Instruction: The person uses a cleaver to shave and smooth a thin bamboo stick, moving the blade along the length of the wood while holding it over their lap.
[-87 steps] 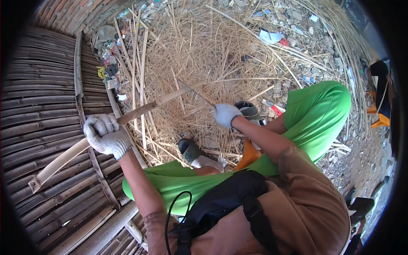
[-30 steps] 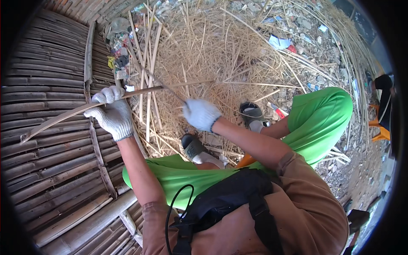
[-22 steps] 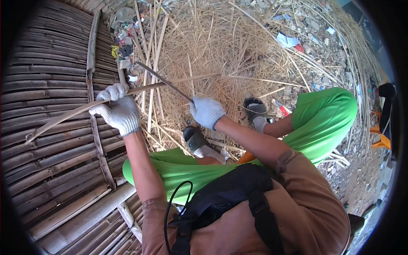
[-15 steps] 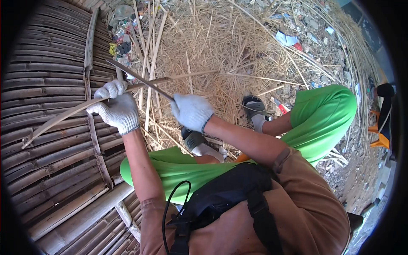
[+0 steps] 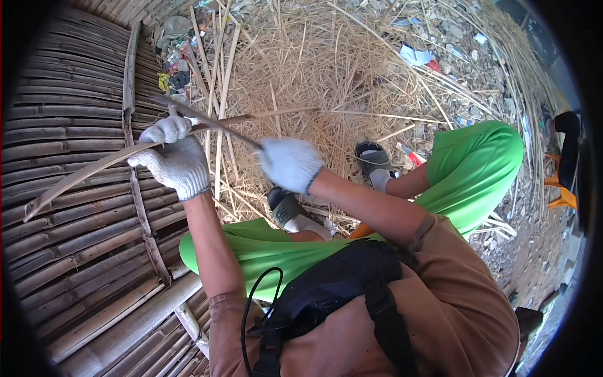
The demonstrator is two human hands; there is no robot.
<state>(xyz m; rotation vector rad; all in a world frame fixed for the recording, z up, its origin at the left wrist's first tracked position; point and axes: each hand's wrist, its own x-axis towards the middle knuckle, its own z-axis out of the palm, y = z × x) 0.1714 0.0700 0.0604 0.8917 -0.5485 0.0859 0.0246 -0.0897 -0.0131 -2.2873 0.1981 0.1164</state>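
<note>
My left hand (image 5: 178,164), in a white knitted glove, is closed around a long, slightly curved bamboo strip (image 5: 81,179). One end of the strip reaches out over the slatted wall at the left; its other end points right, across the straw. My right hand (image 5: 290,164), gloved the same way, grips a long, dark-bladed knife (image 5: 231,131); the fingers hide its handle. The blade slants up and left, crossing the strip just right of my left hand. Motion blurs the blade a little, and I cannot tell whether it cuts into the strip.
Split-bamboo slats (image 5: 69,151) form a surface along the left. Thin shavings (image 5: 326,69) cover the ground ahead, with loose bamboo strips (image 5: 221,81) beside the slats. A red-and-white object (image 5: 411,154) lies near my sandalled feet. Orange plastic legs (image 5: 561,191) stand at the far right.
My right hand and the knife have moved slightly to the right. The strip's left end sits a little farther left, while my left hand keeps nearly the same place.
</note>
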